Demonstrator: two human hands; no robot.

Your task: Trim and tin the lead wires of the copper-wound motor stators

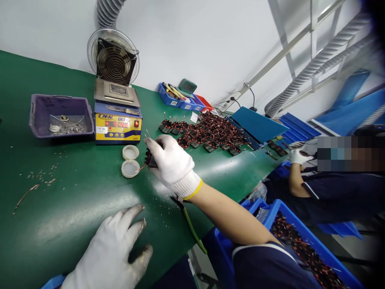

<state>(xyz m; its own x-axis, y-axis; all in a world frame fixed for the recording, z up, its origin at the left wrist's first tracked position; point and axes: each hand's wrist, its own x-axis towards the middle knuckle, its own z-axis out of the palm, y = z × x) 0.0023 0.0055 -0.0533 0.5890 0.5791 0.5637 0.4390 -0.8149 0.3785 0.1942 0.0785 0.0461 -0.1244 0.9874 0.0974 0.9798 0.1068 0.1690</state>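
Observation:
My right hand [170, 160], in a white glove with a yellow-edged cuff, is closed around a black copper-wound coil [151, 159]. The coil's thin wire leads stick out past the fingers, and one copper lead reaches down over the lower of two small round white dishes [130, 168]. Most of the coil is hidden by the glove. My left hand [112, 245], gloved with darkened fingertips, rests low over the green bench, fingers spread and holding nothing. Cutting pliers [191, 224] with green handles lie below my right wrist.
A yellow-and-blue solder pot [118, 124] stands ahead, with a fan [116, 64] behind it. Left of it sits a purple bin [61, 134] with scraps. Coils [215, 132] are heaped at right. A blue crate [282, 208] holds more coils beside a co-worker [327, 192].

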